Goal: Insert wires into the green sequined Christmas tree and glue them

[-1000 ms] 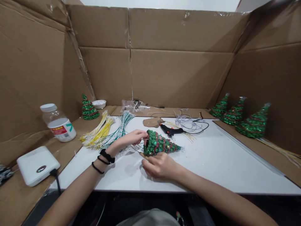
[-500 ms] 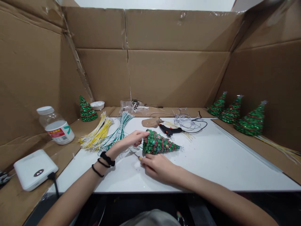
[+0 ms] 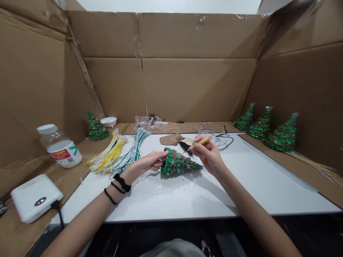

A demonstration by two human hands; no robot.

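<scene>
In the head view, the left hand (image 3: 153, 160) pinches the rim of a small green tree (image 3: 174, 165) at its wide end. The tree lies on its side over the white board (image 3: 262, 178), in front of the person, with its base to the left and its point to the right. Some thin wire shows between the left fingers and the base, but what it is fixed to is hard to make out.

The right hand is what has changed. Half a second ago it rested low on the near side of the tree, with the tool's thin end pointing away to the left. Now the right hand (image 3: 208, 154) is up off the board, on the tree's right, its fingers closed around the handle of a wooden-handled tool (image 3: 203, 140). The thin end slants down and left toward the upper side of the tree; whether it touches, I cannot tell. The left hand's hold is much the same, so the tree seems to be kept steady while the tool's work shifts from the base to the decorated side.

A black glue gun (image 3: 184, 146) lies just behind, partly hidden by the right hand, near a piece of cardboard (image 3: 169, 139).
</scene>
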